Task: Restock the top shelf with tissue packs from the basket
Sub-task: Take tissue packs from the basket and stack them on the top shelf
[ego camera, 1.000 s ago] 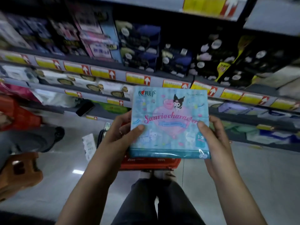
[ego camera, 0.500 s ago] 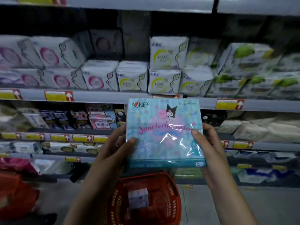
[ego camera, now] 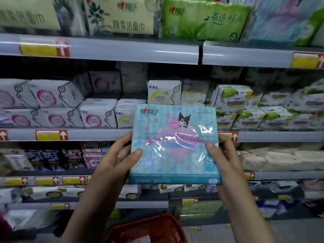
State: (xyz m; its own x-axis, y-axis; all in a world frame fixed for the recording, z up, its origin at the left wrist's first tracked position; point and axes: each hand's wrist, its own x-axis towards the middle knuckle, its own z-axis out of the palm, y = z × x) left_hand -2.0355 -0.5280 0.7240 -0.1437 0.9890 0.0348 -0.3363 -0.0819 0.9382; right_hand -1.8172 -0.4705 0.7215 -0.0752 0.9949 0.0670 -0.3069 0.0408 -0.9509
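My left hand point(ego camera: 115, 160) and right hand point(ego camera: 226, 155) gripped the side edges of the flat pale-blue plastic-wrapped tissue pack point(ego camera: 175, 142) at frame centre, over the red plastic basket point(ego camera: 149, 228) at bottom; I judged it mid-carry, needing a lift to the grey top shelf point(ego camera: 105, 50) in the upper frame.

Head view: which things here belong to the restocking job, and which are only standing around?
Job: blue tissue pack, gripped by left hand and right hand; red basket below; top shelf above.
Not the job: white ABC packs; green-marked packs beside them; yellow price tags.
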